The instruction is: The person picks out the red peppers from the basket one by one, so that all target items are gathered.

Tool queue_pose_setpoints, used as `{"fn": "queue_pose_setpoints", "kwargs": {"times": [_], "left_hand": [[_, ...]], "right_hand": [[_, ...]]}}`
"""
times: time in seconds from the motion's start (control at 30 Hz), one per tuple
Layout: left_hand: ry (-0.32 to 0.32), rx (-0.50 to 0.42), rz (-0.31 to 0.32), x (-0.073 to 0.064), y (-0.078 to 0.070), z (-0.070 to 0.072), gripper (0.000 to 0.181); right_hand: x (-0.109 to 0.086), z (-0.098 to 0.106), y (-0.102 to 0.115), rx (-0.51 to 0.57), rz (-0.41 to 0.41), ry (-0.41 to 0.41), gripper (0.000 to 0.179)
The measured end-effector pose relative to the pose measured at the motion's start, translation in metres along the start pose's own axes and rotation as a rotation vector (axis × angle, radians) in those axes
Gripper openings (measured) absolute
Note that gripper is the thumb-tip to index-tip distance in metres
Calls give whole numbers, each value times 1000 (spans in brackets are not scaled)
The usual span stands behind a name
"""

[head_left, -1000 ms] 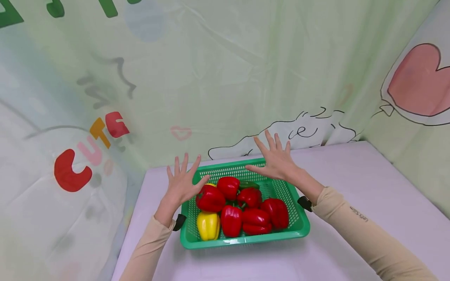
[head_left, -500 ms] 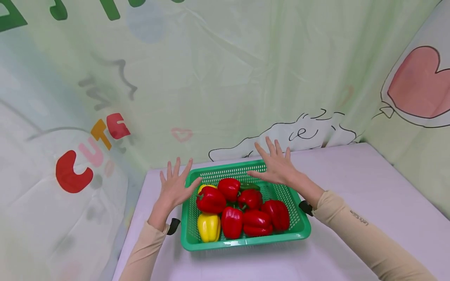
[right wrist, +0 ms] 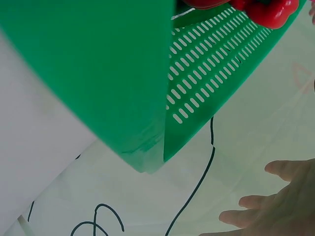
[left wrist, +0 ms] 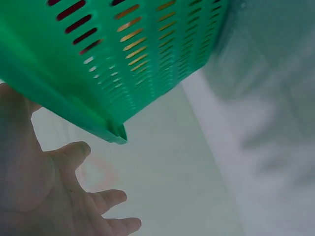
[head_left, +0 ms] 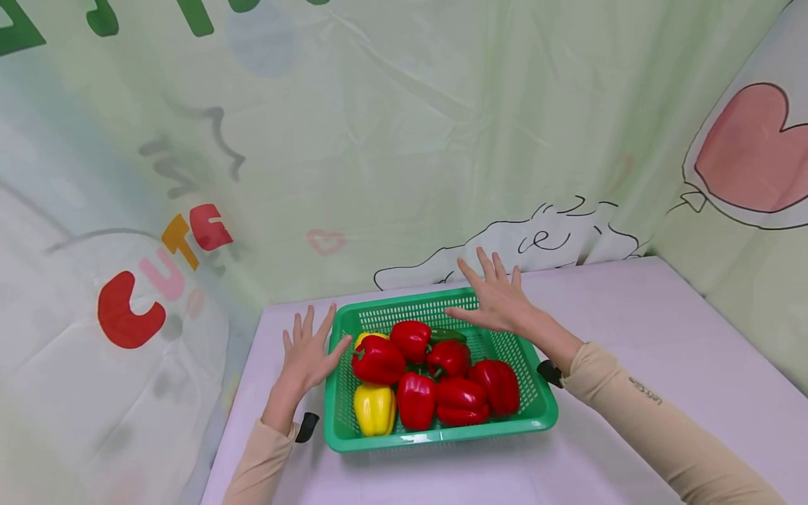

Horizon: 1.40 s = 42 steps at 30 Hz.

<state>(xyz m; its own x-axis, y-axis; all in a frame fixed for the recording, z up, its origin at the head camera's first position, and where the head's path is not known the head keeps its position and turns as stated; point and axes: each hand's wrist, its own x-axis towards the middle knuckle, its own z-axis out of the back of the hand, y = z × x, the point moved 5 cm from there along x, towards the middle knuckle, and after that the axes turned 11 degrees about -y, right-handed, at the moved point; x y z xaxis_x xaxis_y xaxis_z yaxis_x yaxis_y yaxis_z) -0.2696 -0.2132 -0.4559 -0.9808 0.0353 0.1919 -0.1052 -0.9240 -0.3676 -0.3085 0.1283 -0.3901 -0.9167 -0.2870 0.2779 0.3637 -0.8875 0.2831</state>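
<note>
A green plastic basket holds several red bell peppers, a yellow bell pepper at its front left, part of a second yellow one behind, and a dark green vegetable near the back. My left hand hovers by the basket's left rim with fingers spread; in the left wrist view the same hand shows beside the basket's slotted wall. Over the back right of the basket, my right hand is spread too. Neither hand holds anything.
The basket stands on a table with a pale lilac cover. A printed curtain hangs close behind the table and along both sides. Each wrist wears a black strap, seen at the left wrist and right wrist.
My left hand has moved left and down, from over the basket's left edge to just outside it. The right hand has dropped slightly, staying spread. The peppers and basket stay put.
</note>
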Motion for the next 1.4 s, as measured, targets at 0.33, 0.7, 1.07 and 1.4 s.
{"fn": "queue_pose_setpoints", "kwargs": {"times": [0.33,0.7,1.07,1.4], "left_hand": [[-66,-128,39,-15,14,-11,80],[-57,-320,57,-20,16,-23,74],[-45,-674,28,-14,17,-33,72],[-14,-877,42,-21,12,-38,69]], "right_hand": [[1,2,0,11,-13,34,93],[0,2,6,27,7,65,86],[11,5,41,15,88,106,80],[8,-17,89,78,158,230,72]]}}
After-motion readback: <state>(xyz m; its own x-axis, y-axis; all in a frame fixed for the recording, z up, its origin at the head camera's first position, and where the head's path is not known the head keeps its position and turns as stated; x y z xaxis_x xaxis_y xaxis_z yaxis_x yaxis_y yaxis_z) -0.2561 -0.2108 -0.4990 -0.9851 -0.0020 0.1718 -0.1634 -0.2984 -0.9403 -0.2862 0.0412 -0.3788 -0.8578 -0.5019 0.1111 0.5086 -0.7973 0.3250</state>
